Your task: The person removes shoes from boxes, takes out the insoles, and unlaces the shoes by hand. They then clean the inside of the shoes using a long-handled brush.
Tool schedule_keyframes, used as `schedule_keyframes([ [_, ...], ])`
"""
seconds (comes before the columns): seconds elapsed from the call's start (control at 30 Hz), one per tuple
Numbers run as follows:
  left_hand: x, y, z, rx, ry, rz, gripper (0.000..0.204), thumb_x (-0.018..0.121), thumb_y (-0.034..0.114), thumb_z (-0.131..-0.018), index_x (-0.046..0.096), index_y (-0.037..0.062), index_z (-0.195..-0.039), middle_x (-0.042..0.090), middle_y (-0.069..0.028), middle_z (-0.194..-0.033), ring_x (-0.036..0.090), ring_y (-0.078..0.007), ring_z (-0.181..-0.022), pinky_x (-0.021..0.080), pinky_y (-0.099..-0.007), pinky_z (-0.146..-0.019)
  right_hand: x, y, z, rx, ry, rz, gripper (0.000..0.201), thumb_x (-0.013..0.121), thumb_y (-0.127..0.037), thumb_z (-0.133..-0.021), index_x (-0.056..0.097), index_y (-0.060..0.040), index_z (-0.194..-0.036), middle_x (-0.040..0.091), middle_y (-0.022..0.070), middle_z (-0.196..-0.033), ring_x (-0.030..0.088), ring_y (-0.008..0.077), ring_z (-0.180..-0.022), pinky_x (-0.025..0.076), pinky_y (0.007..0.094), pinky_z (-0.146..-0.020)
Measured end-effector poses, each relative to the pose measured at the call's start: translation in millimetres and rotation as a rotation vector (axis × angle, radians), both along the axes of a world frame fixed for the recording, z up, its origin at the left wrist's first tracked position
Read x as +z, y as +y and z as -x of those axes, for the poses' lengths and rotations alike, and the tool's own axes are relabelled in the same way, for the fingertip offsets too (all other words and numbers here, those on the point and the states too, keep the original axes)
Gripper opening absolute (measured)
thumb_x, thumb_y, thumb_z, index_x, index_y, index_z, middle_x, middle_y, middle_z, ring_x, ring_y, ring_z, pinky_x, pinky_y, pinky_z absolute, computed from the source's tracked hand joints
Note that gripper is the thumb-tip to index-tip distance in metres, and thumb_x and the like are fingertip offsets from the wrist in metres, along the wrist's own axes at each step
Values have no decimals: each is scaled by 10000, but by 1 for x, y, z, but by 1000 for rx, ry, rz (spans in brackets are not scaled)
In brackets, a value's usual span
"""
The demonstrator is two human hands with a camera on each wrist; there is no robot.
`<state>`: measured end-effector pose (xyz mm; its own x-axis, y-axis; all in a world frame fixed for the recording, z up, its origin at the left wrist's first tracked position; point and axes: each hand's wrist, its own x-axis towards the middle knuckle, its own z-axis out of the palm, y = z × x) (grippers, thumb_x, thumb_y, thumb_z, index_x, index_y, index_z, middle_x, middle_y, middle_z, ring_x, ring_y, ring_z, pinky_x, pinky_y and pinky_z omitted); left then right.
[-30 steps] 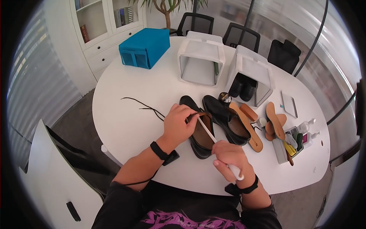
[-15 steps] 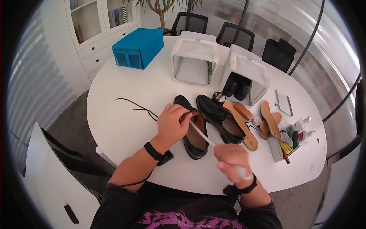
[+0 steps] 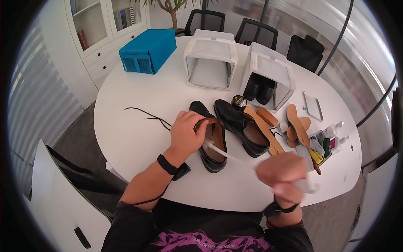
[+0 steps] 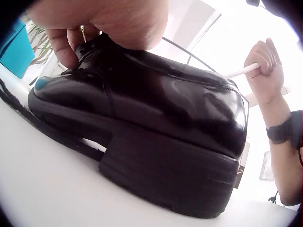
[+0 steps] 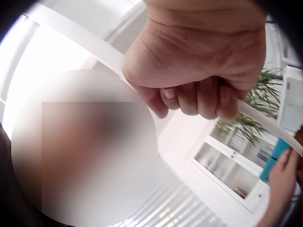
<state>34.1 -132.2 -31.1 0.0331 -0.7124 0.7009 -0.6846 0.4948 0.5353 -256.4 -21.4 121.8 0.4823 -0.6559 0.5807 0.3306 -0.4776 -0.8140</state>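
The left hand (image 3: 186, 132) grips the tongue of a black leather shoe (image 3: 214, 157), pulling the brown-lined tongue back. In the left wrist view the same shoe (image 4: 175, 113) rests on the table, its heel toward the camera. The right hand (image 3: 282, 174), blurred in the head view, is curled round a thin white stick (image 3: 231, 158) whose far end reaches the shoe's opening. The right wrist view shows the right hand (image 5: 199, 61) with its fingers wrapped round the white stick (image 5: 265, 122). A second black shoe (image 3: 239, 126) lies just right of the first.
Insoles (image 3: 297, 126), a brush (image 3: 267, 116), a round tin (image 3: 239, 101) and a tray of bottles and cloths (image 3: 321, 149) lie to the right. White boxes (image 3: 212, 50) and a blue box (image 3: 149, 48) stand behind. A black lace (image 3: 147, 113) lies at the left.
The right hand has moved right, away from the shoe, drawing the white stick outward with it. The left hand keeps its hold on the tongue; the whole head view has shifted slightly.
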Motion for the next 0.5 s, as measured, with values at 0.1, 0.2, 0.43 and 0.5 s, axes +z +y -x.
schedule_keyframes([
  [0.1, -1, 0, 0, -4, -4, 6, 74, 891, 103, -1019, 836, 58, -1040, 804, -61, -1005, 698, -317, -940, 575, -423, -775, -38, -18, -34, -158, 219, 151, 489, 820, -118, -988, 420, 4, -734, 426, 116, -692, 457, 365, -594, 327, 474, -585],
  [0.2, -2, -2, 0, 1, 2, 16, 79, 893, 106, -1020, 836, 55, -1040, 805, -66, -1008, 700, -319, -941, 577, -424, -774, -59, -26, -40, -142, 303, 282, 432, 795, -87, -1001, 435, 14, -784, 425, 140, -736, 479, 395, -644, 360, 488, -619],
  [0.43, -1, -1, 1, 2, 7, 28, 73, 890, 94, -1019, 836, 52, -1045, 807, -71, -1013, 700, -321, -939, 578, -421, -782, 22, 11, 14, 130, -39, -100, 623, 832, -221, -939, 329, -62, -606, 290, 59, -567, 285, 285, -458, 209, 446, -530],
  [0.5, -2, -2, 0, -2, 3, 22, 72, 890, 93, -1018, 836, 52, -1045, 807, -71, -1015, 700, -321, -939, 579, -423, -784, 25, 11, 12, 176, -74, -96, 597, 778, -218, -957, 347, -67, -573, 289, 54, -535, 246, 274, -418, 193, 429, -494],
])
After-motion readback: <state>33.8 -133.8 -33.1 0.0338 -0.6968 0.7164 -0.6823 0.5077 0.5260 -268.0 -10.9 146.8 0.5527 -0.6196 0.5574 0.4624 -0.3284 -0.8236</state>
